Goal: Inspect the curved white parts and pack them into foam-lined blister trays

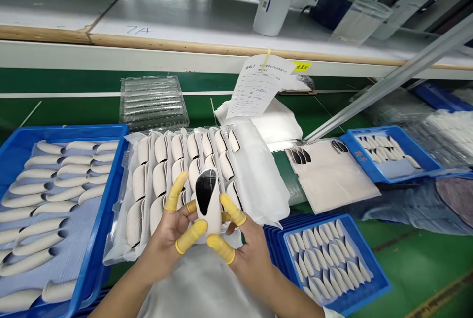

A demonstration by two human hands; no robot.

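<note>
Both my hands hold one white curved plastic part (pixel 208 207) with a glossy black inside face, upright over the bench's near edge. My left hand (pixel 173 227) grips its left side with thumb and fingers, all in yellow finger cots. My right hand (pixel 244 244) pinches its right side, thumb at the bottom and a finger higher up. Just behind the part lies a clear tray (pixel 144 185) of several matching white parts standing in rows on white foam wrap.
A blue bin (pixel 107 199) of long white parts sits at left. A blue bin (pixel 373 278) of small parts is at lower right, another (pixel 354 153) at far right. White cloth (pixel 332 180), a paper form (pixel 254 86), an empty clear tray (pixel 153 101) and a slanted metal rail (pixel 388 81) lie beyond.
</note>
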